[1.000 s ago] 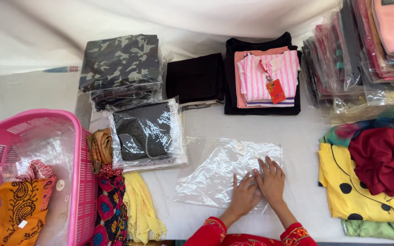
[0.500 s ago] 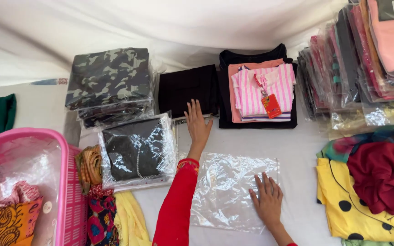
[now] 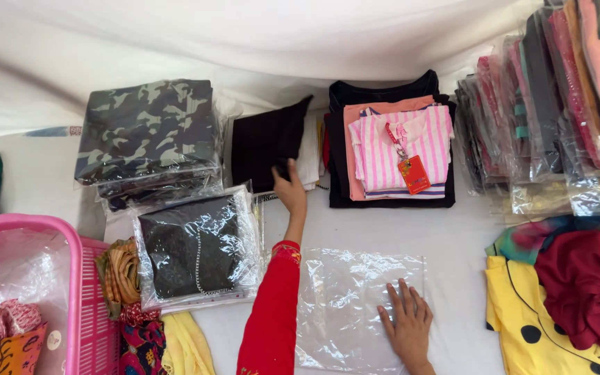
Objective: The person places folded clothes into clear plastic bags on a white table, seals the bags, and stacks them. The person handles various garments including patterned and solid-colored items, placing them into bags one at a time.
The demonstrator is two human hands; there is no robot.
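Black folded cloth [image 3: 267, 142] in left hand [image 3: 289, 191]

Left arm wears a long red sleeve [image 3: 272, 319], plain along its length, ending in a cuff with a narrow band of multicoloured embroidery just beside the left hand [image 3: 290, 194]. Left hand is bare, no rings seen. Right hand [image 3: 406, 323] bare; its wrist shows no sleeve within view.

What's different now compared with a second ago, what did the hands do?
The left hand left the clear plastic bag, reached up to the black folded garment, took hold of it and is lifting its corner. The right hand stayed flat on the bag. The striped pink shirt has not moved.
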